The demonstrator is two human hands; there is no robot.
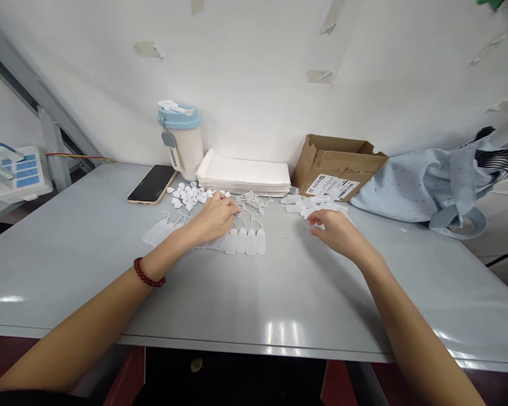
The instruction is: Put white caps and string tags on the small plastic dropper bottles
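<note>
My left hand (217, 219) is above a row of small translucent bottles (242, 241) with thin white tubes sticking up from their necks. Its fingers are bent and held together beside a heap of thin white tubes (252, 200); whatever may be between the fingertips is hidden. White caps (188, 194) are piled just behind this hand. On the right, my right hand (336, 230) has its thumb and fingers apart, with nothing visible between them. It hovers at the near side of several loose translucent bottles (296, 208). More bottles with tubes (158, 230) lie left of my left wrist.
A phone (153, 184) and a lidded cup (184, 141) stand at the back left. Behind the tubes lies a stack of white paper sheets or sleeves (245, 173). An open cardboard box (338, 166) and a light blue cloth bag (419, 183) are at the right.
</note>
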